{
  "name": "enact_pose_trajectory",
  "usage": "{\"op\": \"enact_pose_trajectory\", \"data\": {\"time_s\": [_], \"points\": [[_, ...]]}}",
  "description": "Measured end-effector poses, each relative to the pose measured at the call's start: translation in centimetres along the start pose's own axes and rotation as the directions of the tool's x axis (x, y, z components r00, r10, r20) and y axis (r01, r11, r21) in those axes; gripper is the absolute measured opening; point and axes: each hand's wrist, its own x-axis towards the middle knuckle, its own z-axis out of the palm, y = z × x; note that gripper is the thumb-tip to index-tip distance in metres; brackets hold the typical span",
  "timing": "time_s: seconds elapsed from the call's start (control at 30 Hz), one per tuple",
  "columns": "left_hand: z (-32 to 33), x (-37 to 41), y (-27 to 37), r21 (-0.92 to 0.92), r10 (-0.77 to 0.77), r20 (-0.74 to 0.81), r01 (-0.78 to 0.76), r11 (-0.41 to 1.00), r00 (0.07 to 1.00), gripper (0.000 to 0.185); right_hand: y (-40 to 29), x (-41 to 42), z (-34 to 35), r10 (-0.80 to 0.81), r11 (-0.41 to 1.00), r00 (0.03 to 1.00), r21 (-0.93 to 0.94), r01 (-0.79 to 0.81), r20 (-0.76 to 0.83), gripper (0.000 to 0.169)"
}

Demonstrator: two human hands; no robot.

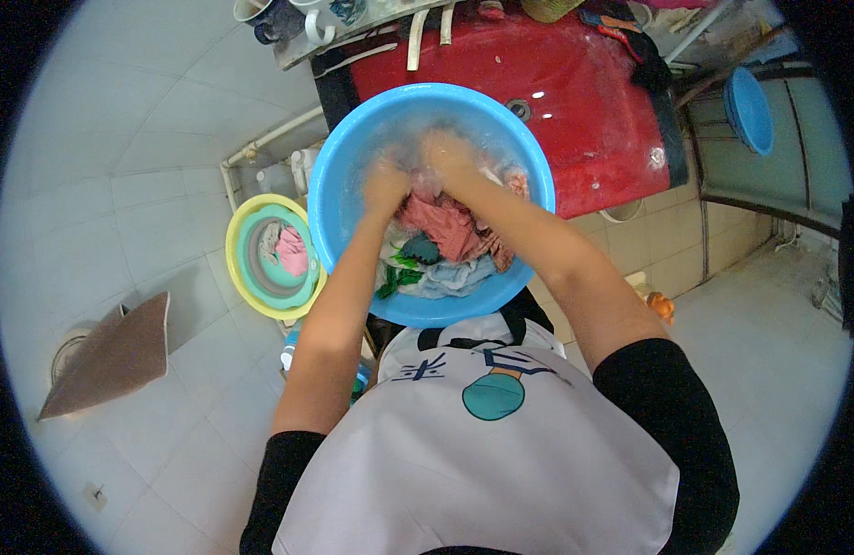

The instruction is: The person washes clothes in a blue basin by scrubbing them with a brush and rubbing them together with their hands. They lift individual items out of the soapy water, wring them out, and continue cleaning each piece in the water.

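A large blue plastic basin (336, 173) holds wet laundry and splashing water. Both of my hands are inside it, blurred by motion. My left hand (388, 184) is curled around one end of a dusty-red cloth (444, 225). Close beside it, my right hand (449, 158) grips the same cloth near the basin's far side; the fingertips are hidden by blur and spray. Nearer to me in the basin lie a light-blue cloth (458, 276), a green-patterned white cloth (397, 277) and a dark green piece (421, 248).
The basin overlaps a red sink counter (600, 132) with a drain (518, 109). On the left, a yellow basin (234, 267) holds a teal collapsible basin with a pink cloth (292, 251). Mugs (321, 21) stand on a ledge above. Blue basins (749, 111) hang at right.
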Motion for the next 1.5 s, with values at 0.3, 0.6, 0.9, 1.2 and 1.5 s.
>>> {"op": "enact_pose_trajectory", "data": {"time_s": [0.3, 0.6, 0.9, 1.2, 1.5], "points": [[-0.8, 1.9, 0.7, -0.927, -0.006, 0.376, 0.376, -0.021, 0.927, 0.043, -2.5, -5.7, 0.5, -0.178, 0.734, 0.933, 0.589, 0.337, -0.312, 0.032], [-3.3, -0.7, 6.3, -0.892, -0.129, 0.329, 0.353, 0.283, 0.935, 0.043, -1.1, -3.7, -1.9, 0.208, 0.889, 0.805, 0.450, 0.081, -0.556, 0.024], [-4.6, -1.1, 0.4, 0.259, 0.559, -0.112, -0.518, 0.815, 0.822, 0.046, 1.1, -6.7, 0.8, -0.299, 0.954, 0.726, -0.185, 0.235, -0.620, 0.048], [0.2, -0.2, -2.4, 0.410, 0.295, 0.113, -0.315, 0.856, 0.949, 0.037, 2.5, 1.6, 3.8, -0.254, 0.960, 0.927, -0.188, 0.207, -0.275, 0.031], [-3.1, -2.1, -1.3, 0.002, 0.316, -0.212, -0.323, 0.946, 0.925, 0.061, -4.6, -6.3, -11.2, -0.493, 0.809, 0.758, 0.096, 0.580, -0.428, 0.015]]}}
